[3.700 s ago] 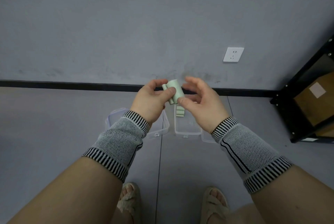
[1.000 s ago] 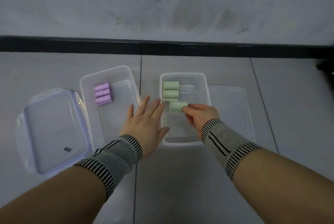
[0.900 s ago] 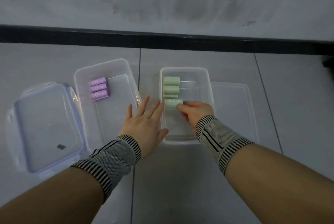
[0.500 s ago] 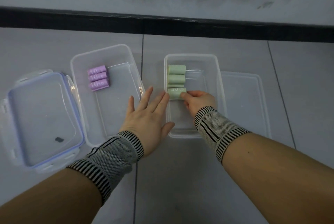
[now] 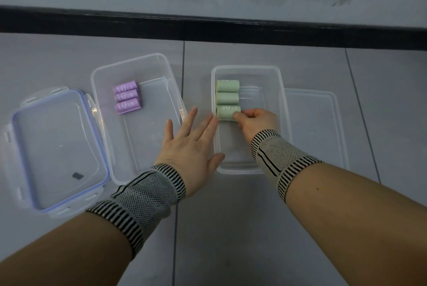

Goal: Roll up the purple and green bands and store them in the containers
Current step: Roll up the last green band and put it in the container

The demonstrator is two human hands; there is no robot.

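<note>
The right hand [image 5: 256,121] pinches the third green roll [image 5: 227,113] inside the right container [image 5: 280,91]; the left hand [image 5: 191,145], fingers flat and spread, steadies its wall. Released loosely, the roll could spring open.

Purple rolls [image 5: 127,97]: three, side by side in the left clear box [image 5: 161,91].
Green rolls [image 5: 227,99]: three, in the right clear box [image 5: 270,91].
Clear boxes: two.
Lids: two, a blue-edged lid [image 5: 57,154] left of the left box and a plain lid [image 5: 314,128] right of the right box.
Hands: two.
</note>
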